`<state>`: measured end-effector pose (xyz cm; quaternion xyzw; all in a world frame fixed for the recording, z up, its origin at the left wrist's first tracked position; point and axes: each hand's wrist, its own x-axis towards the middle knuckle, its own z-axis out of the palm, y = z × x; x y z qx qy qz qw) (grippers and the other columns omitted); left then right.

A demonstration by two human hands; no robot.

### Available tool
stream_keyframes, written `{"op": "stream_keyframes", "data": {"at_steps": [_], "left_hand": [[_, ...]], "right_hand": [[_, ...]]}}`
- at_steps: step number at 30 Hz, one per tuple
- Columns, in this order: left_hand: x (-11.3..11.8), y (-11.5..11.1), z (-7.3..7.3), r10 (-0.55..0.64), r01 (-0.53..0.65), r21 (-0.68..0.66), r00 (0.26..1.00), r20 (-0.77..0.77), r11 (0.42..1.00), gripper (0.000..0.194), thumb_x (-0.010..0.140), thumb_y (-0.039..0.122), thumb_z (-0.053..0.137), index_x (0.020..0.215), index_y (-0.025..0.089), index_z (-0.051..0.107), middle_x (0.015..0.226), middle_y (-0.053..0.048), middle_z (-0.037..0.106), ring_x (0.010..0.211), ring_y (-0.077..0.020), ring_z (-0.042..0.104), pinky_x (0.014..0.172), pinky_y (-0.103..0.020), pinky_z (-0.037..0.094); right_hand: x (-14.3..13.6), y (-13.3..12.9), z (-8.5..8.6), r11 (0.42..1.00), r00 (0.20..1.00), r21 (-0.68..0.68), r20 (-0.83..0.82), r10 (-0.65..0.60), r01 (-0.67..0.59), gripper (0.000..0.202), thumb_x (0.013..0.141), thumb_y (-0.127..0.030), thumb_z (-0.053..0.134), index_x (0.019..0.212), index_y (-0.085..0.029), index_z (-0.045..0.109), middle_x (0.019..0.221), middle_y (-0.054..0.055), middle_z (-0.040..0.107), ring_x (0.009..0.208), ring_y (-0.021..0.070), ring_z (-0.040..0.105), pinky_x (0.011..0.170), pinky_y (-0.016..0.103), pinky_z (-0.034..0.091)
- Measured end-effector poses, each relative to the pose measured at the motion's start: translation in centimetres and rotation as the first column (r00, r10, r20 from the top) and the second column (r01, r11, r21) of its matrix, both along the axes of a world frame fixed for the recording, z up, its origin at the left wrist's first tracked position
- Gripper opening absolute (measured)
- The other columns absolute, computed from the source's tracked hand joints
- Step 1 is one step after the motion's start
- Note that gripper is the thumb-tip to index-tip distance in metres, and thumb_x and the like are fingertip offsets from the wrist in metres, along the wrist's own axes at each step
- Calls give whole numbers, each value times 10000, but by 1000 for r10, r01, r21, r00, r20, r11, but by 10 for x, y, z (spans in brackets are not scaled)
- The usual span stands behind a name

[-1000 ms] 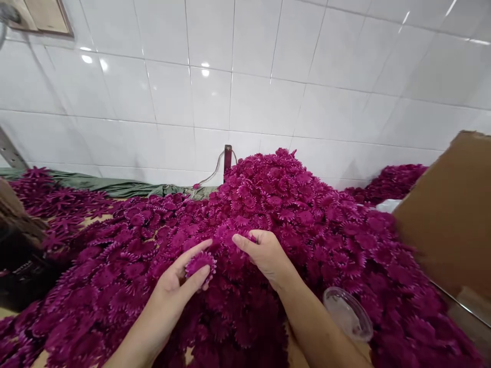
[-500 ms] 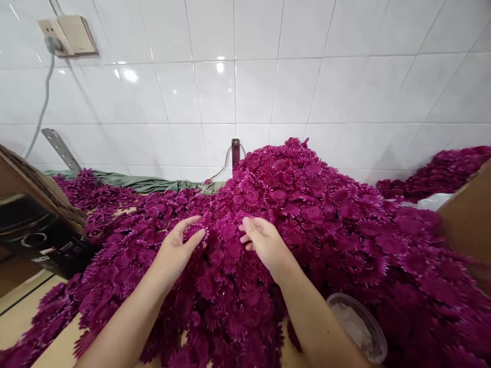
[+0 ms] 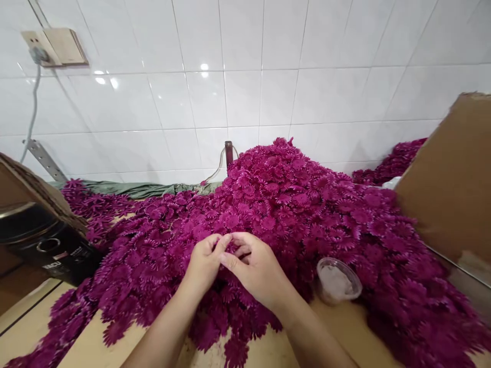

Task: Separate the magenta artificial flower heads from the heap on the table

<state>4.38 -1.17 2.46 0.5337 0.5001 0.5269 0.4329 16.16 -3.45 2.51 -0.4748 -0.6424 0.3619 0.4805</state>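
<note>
My left hand point(image 3: 205, 260) and my right hand point(image 3: 258, 263) meet fingertip to fingertip over the front of a heap of magenta artificial flower heads point(image 3: 284, 197). The left thumb and fingers are pinched together on a flower head, mostly hidden behind the fingers. Curled fingers and a bent thumb close my right hand against the left fingertips; what it pinches there is too small or covered to make out. Layered flower heads with fringed petals lie all around and beneath both hands.
A round clear plastic tub point(image 3: 324, 295) with whitish contents stands right of my right forearm. On the left are a black canister point(image 3: 72, 258) and a cardboard flap point(image 3: 36, 191); a cardboard panel point(image 3: 450, 179) rises at right. Behind the heap is a tiled wall point(image 3: 245, 97).
My hands were apart, the left with a flower head; now they have come together at the fingertips. The view has shifted, showing more of the tub and the right cardboard.
</note>
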Motion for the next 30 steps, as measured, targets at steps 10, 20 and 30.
{"op": "stream_keyframes", "data": {"at_steps": [10,20,30], "left_hand": [[-4,-37,-7,-236,251,-77,957,169,965,255,589,388,668,665,153,608,608,10,566,569,-111,466,566,-213,374],[-16,-37,-18,-65,76,-64,985,159,995,438,539,567,640,485,184,434,453,72,373,462,-80,323,481,-209,290],[-2,-38,-17,-226,234,-62,968,111,970,312,660,471,586,587,176,518,540,46,472,523,-100,398,532,-209,348]], "right_hand": [[-12,-8,-12,911,911,232,159,-381,340,226,804,-266,437,727,-216,643,705,52,670,641,183,597,614,272,414],[10,10,9,929,933,111,20,-358,354,469,647,-312,627,1093,-180,565,1127,113,553,947,212,552,820,343,434],[-11,-8,-12,989,978,-6,-152,-146,146,165,708,-269,538,577,-188,479,519,-56,446,496,89,437,500,218,367]]}}
